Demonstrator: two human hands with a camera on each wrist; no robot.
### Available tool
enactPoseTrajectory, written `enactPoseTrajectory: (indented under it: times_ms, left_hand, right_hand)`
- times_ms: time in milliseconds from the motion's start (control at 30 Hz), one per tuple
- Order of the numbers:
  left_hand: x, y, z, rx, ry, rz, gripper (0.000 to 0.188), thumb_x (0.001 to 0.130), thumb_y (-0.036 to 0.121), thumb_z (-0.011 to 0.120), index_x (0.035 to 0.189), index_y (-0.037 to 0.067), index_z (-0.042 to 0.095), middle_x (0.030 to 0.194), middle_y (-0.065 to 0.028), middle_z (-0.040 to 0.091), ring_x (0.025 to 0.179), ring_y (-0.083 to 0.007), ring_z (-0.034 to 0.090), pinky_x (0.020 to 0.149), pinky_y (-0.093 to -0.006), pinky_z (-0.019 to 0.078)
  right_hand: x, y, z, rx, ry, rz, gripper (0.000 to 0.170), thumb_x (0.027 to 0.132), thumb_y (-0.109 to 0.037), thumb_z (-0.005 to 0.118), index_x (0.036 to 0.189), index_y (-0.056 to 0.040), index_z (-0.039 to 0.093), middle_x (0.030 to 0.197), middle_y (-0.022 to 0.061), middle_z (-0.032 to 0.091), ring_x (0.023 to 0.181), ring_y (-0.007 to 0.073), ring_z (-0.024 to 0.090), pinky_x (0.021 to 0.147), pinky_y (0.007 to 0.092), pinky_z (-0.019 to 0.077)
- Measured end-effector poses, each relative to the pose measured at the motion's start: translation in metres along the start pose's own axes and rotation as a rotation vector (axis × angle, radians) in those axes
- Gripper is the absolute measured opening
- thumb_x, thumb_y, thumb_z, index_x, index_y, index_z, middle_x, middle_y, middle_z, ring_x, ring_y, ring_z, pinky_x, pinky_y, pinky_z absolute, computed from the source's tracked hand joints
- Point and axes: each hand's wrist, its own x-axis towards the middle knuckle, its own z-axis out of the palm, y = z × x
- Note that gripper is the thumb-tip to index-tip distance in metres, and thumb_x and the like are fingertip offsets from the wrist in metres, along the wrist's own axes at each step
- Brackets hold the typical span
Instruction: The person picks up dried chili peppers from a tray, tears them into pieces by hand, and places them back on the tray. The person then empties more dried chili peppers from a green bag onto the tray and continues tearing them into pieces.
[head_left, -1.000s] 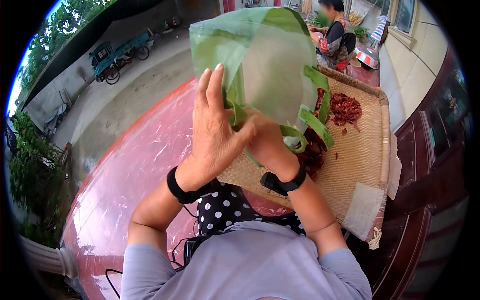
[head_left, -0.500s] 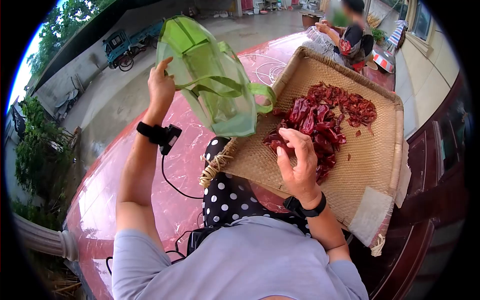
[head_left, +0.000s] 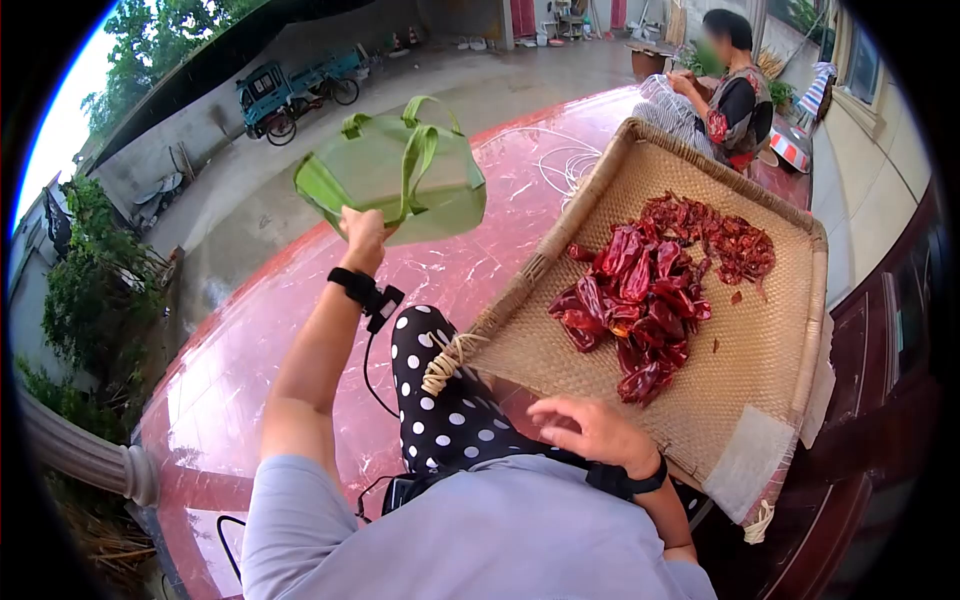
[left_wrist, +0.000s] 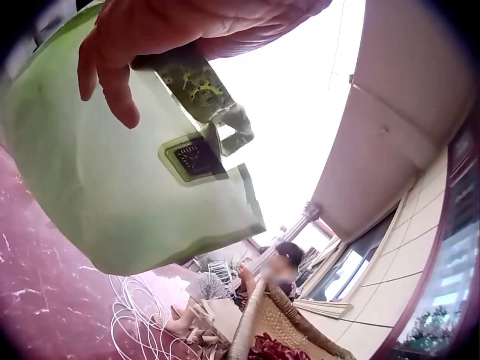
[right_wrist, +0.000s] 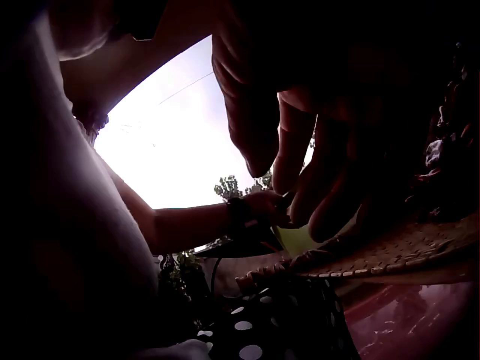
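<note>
My left hand (head_left: 365,238) grips the edge of a green see-through bag (head_left: 440,185), held out over the red floor at the left. In the left wrist view the bag (left_wrist: 97,180) hangs below the hand (left_wrist: 172,26), two fingers lying over its side. My right hand (head_left: 595,432) is held empty near my lap, beside the near edge of a woven tray (head_left: 770,400), its fingers loosely bent. Dark red dried peppers (head_left: 650,290) and smaller red pieces (head_left: 735,235) lie in the tray. The right wrist view shows the right hand (right_wrist: 300,142) in shadow.
Coiled white cord (head_left: 570,165) lies on the red floor (head_left: 250,400) beyond the tray. A seated person (head_left: 735,90) is at the back right. A blue three-wheeler (head_left: 265,100) stands far left, and a black cable hangs from my left wrist.
The bag has moved away from the tray to the left, and has tilted over in my left hand. My right hand has let go of the bag and drawn back toward my lap.
</note>
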Motion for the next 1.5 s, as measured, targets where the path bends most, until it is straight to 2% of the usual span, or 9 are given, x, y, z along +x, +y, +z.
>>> enactPoseTrajectory:
  times_ms: [433,533,700,767,833,900,1133,1200,1500]
  left_hand:
    - [-0.025,-0.179,0.044,-0.139,-0.198,-0.499,0.017,0.085,-0.010,0.052,0.095,-0.001,0.063,0.094,-0.0144,0.068,0.089,-0.0326,0.069,0.076,-0.0414,0.0589]
    - [-0.019,-0.203,0.022,1.472,-1.030,0.716,0.008,0.078,0.005,0.072,0.085,0.008,0.069,0.085,-0.0166,0.067,0.083,-0.0365,0.066,0.068,-0.0392,0.0533]
    - [-0.025,-0.195,0.011,0.930,-1.349,0.834,0.016,0.075,0.013,0.076,0.091,0.014,0.073,0.087,-0.0139,0.069,0.078,-0.0353,0.066,0.068,-0.0422,0.0517]
    - [-0.025,-0.190,0.011,0.854,-1.471,0.757,0.015,0.074,0.013,0.076,0.089,0.015,0.073,0.086,-0.0142,0.069,0.077,-0.0363,0.064,0.067,-0.0419,0.0514]
    - [-0.034,-0.208,0.031,0.746,-1.123,-0.317,0.025,0.078,0.001,0.071,0.103,0.001,0.072,0.093,-0.0131,0.075,0.083,-0.0236,0.070,0.070,-0.0388,0.0554]
    - [-0.056,-0.204,0.030,0.119,-1.292,-0.721,0.037,0.080,-0.006,0.066,0.117,-0.004,0.066,0.104,-0.0112,0.073,0.090,-0.0202,0.069,0.078,-0.0369,0.0580]
    - [-0.103,-0.193,0.012,0.279,-1.459,-0.899,0.039,0.093,0.006,0.061,0.132,0.002,0.056,0.111,-0.0035,0.068,0.096,-0.0161,0.066,0.077,-0.0346,0.0578]
    - [-0.127,-0.189,0.004,0.335,-1.543,-0.886,0.040,0.095,0.010,0.060,0.134,0.003,0.054,0.111,-0.0037,0.067,0.095,-0.0161,0.066,0.076,-0.0341,0.0577]
    - [-0.243,-0.227,0.001,0.591,-1.596,-0.446,0.053,0.102,0.031,0.053,0.148,0.010,0.038,0.107,-0.0086,0.065,0.089,-0.0152,0.066,0.066,-0.0302,0.0558]
  right_hand:
    - [0.010,0.036,0.020,0.027,-0.342,0.013,0.038,0.096,-0.024,0.062,0.126,-0.0025,0.058,0.118,0.0167,0.066,0.111,0.0287,0.063,0.097,0.0358,0.0480]
    - [0.010,0.053,0.023,-0.026,-0.482,0.012,0.045,0.099,-0.030,0.059,0.132,-0.0001,0.055,0.128,0.0179,0.060,0.122,0.0294,0.055,0.106,0.0358,0.0412]
    - [-0.004,0.100,0.035,0.140,-0.520,0.153,0.050,0.103,-0.036,0.054,0.137,0.0001,0.051,0.137,0.0143,0.054,0.128,0.0242,0.049,0.110,0.0337,0.0369]
    - [-0.008,0.114,0.045,0.261,-0.481,0.254,0.052,0.104,-0.038,0.052,0.140,-0.0008,0.048,0.138,0.0118,0.053,0.129,0.0221,0.048,0.109,0.0321,0.0360]
    - [-0.012,0.118,0.053,0.384,-0.367,0.408,0.054,0.105,-0.040,0.050,0.143,-0.0017,0.045,0.139,0.0098,0.052,0.130,0.0208,0.046,0.109,0.0312,0.0348]
    - [-0.017,0.117,0.061,0.517,-0.177,0.610,0.056,0.106,-0.042,0.048,0.145,-0.0027,0.042,0.139,0.0082,0.051,0.131,0.0203,0.045,0.110,0.0310,0.0333]
    - [-0.079,0.294,0.110,1.323,0.358,0.433,0.057,0.105,-0.040,0.049,0.147,-0.0025,0.042,0.145,0.0124,0.051,0.137,0.0222,0.043,0.113,0.0350,0.0333]
    - [-0.091,0.314,0.104,2.637,0.374,0.514,0.055,0.106,-0.041,0.043,0.144,-0.0012,0.047,0.138,0.0106,0.057,0.128,0.0240,0.051,0.113,0.0376,0.0357]
    - [-0.082,0.268,0.079,1.784,0.526,0.599,0.054,0.105,-0.041,0.043,0.143,-0.0031,0.048,0.139,0.0113,0.057,0.130,0.0254,0.050,0.114,0.0383,0.0352]
